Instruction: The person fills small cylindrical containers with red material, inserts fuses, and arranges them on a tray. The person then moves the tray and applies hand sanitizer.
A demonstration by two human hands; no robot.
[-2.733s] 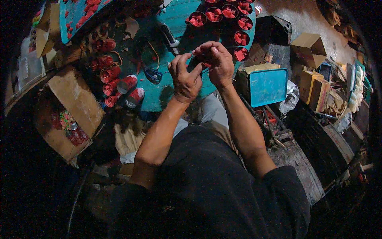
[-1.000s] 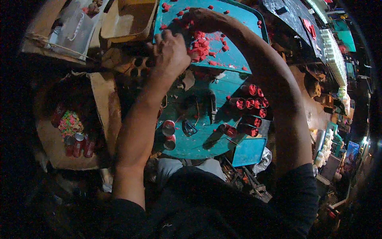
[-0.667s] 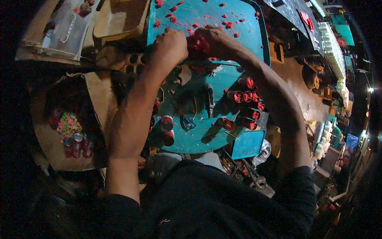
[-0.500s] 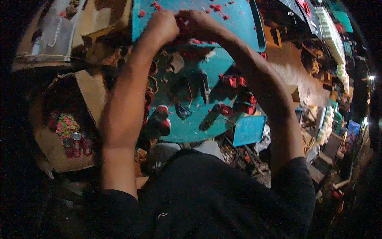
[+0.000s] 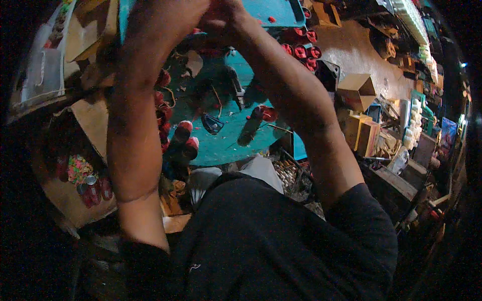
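Both my arms stretch forward to the top edge of the view. My left hand [image 5: 188, 11] and my right hand [image 5: 223, 14] are close together over the near edge of a blue tray [image 5: 288, 12] with small red pieces in it. Their fingers are cut off or blurred, so what they hold cannot be made out. Below them, on a teal tabletop [image 5: 226, 145], lie a long dark tool with a grey tip [image 5: 235, 85], a dark loop-shaped piece [image 5: 212, 124], a red cylinder [image 5: 266, 114] and two red cylinders with pale tops [image 5: 184, 129].
Several red-filled cylinders [image 5: 300, 51] stand past my right forearm. More red cylinders [image 5: 163, 113] line the table's left side. An open cardboard box [image 5: 80, 210] at left holds pink and green pieces and red tubes. Cardboard boxes [image 5: 357, 90] stand on the floor at right.
My hands have moved up and slightly left in the view, partly out of it. The table and tray have shifted left and up, and more red-filled cylinders show past my right arm.
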